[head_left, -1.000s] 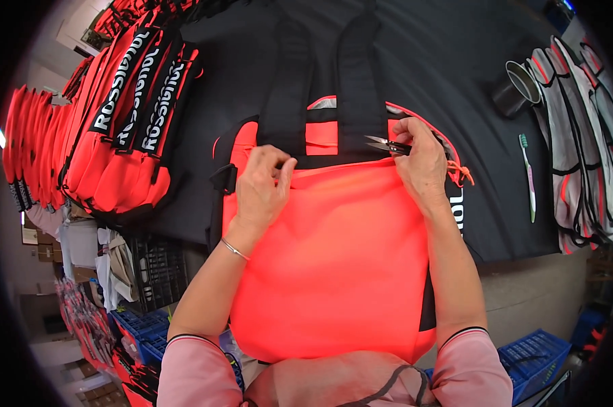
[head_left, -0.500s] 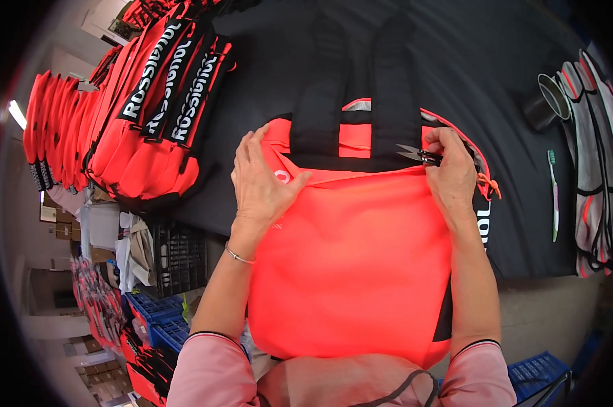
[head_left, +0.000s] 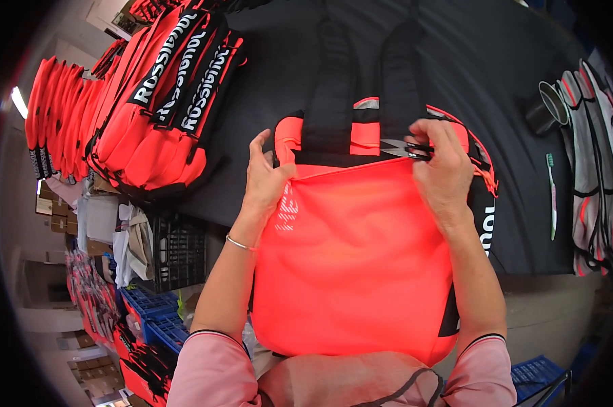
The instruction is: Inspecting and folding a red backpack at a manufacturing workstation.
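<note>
A bright coral-red and black backpack (head_left: pixel 354 271) lies in front of me, its two black shoulder straps (head_left: pixel 328 88) stretched toward the far side. At the left corner of its red panel, my left hand (head_left: pixel 264 178) pinches the top edge between thumb and fingers. My right hand (head_left: pixel 445 166) holds a pair of small thread snips (head_left: pixel 408 149), their pointed blades turned left over the black band below the straps. The lower fingers of that hand also meet the panel's upper edge. White print (head_left: pixel 287 207) shows on the panel beside my left thumb.
Finished-looking red and black backpacks (head_left: pixel 150 129) stand stacked at the left on the black-covered table (head_left: pixel 496 74). To the right are a toothbrush (head_left: pixel 552 197), a dark cup (head_left: pixel 547 108) and grey fabric pieces (head_left: pixel 584 169). Black (head_left: pixel 178 251) and blue crates (head_left: pixel 154 308) sit below the table's left side.
My right hand has shifted slightly left with the snips. My left hand has moved a little right and down, pulling the edge straighter, and more white print shows.
</note>
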Demonstrator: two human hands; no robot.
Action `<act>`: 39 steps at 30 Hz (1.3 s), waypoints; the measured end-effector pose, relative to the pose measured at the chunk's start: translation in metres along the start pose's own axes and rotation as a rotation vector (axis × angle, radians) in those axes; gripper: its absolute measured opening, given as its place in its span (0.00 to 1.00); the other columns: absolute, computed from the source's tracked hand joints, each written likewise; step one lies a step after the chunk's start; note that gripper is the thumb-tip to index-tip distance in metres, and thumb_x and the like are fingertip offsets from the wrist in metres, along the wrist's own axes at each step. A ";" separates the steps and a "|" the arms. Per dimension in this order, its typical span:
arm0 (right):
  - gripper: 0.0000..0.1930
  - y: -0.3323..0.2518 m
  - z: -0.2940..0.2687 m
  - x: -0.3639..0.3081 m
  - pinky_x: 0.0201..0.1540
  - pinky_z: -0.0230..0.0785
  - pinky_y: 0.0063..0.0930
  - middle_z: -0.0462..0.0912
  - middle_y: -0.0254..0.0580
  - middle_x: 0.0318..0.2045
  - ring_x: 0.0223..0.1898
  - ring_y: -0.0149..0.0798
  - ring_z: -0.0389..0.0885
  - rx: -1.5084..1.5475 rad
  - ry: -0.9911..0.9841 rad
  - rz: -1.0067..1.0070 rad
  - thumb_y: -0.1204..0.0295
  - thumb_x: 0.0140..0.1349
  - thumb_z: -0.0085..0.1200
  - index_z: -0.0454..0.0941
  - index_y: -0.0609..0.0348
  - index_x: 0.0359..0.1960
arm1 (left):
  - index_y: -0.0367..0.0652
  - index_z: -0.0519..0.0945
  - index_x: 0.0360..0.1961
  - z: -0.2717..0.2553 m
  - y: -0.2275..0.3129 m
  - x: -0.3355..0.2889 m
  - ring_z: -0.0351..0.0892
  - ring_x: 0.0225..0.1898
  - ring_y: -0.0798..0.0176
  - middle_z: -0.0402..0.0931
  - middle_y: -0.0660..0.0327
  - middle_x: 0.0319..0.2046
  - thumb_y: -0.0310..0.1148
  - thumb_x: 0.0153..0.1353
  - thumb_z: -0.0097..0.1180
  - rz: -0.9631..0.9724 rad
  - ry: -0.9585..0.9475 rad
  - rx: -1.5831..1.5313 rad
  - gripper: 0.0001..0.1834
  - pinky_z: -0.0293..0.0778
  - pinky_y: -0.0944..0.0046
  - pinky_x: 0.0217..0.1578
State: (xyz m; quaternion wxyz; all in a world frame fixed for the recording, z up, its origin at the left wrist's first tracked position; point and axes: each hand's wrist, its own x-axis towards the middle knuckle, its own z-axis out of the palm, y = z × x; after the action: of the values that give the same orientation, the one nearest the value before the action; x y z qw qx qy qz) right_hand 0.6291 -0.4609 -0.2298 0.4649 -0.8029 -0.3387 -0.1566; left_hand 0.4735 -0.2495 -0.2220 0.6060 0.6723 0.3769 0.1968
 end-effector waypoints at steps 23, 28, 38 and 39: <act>0.08 -0.060 0.096 0.006 0.32 0.75 0.35 0.78 0.37 0.35 0.35 0.43 0.83 0.288 -0.392 -0.226 0.79 0.55 0.62 0.81 0.59 0.37 | 0.34 0.73 0.51 -0.041 -0.029 0.015 0.83 0.39 0.64 0.80 0.57 0.41 0.14 0.45 0.53 -0.116 -0.489 -0.742 0.27 0.80 0.67 0.44; 0.05 -0.091 0.093 0.009 0.29 0.71 0.39 0.73 0.40 0.34 0.31 0.48 0.79 0.055 -0.479 -0.274 0.79 0.58 0.58 0.72 0.59 0.31 | 0.35 0.72 0.52 -0.045 -0.035 0.017 0.83 0.39 0.66 0.79 0.58 0.41 0.14 0.44 0.53 -0.095 -0.451 -0.718 0.28 0.80 0.68 0.43; 0.11 -0.105 0.070 0.034 0.40 0.69 0.23 0.80 0.39 0.35 0.34 0.29 0.75 0.659 -0.656 0.349 0.71 0.60 0.62 0.80 0.64 0.41 | 0.34 0.73 0.51 -0.046 -0.033 0.012 0.84 0.40 0.63 0.80 0.57 0.42 0.13 0.45 0.54 -0.112 -0.502 -0.854 0.27 0.81 0.66 0.45; 0.16 -0.102 0.062 0.035 0.44 0.69 0.22 0.80 0.40 0.39 0.38 0.31 0.76 0.541 -0.563 0.189 0.69 0.61 0.62 0.80 0.61 0.49 | 0.34 0.73 0.50 -0.047 -0.033 0.012 0.84 0.40 0.62 0.81 0.57 0.42 0.13 0.46 0.54 -0.126 -0.511 -0.881 0.26 0.81 0.65 0.46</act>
State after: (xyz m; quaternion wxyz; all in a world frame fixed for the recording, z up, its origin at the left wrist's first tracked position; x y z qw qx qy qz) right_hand 0.5800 -0.3594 -0.1765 0.5610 -0.6905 -0.4064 0.2080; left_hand 0.4378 -0.2099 -0.2472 0.9153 0.3555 0.1381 0.1294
